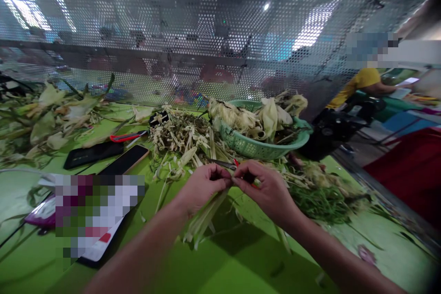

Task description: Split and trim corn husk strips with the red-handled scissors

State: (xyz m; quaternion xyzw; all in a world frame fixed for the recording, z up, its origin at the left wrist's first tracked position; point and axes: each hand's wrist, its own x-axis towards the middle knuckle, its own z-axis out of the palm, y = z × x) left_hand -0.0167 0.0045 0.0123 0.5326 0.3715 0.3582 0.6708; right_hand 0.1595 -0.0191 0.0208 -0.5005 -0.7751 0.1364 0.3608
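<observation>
Over the middle of the green table, my left hand (206, 184) and my right hand (263, 186) meet fingertip to fingertip, both closed in a pinch. Pale strips of corn husk (203, 223) hang down from under my left fingers, their upper end between the two hands. Exactly how each finger grips them is hidden. Just beyond my hands lies a metal blade with a red part (222, 163), partly covered by them. A heap of cut husk pieces (182, 135) lies farther back, and a green plastic basket (265, 150) holding husks and corn silk stands behind my right hand.
Loose husks (48, 117) cover the back left. A red cutter (127, 136), a black phone (93, 154) and another phone (126, 160) lie left. Green shreds (320, 204) are at the right. A perforated metal screen (193, 69) rises behind; a person in yellow (358, 83) is at far right.
</observation>
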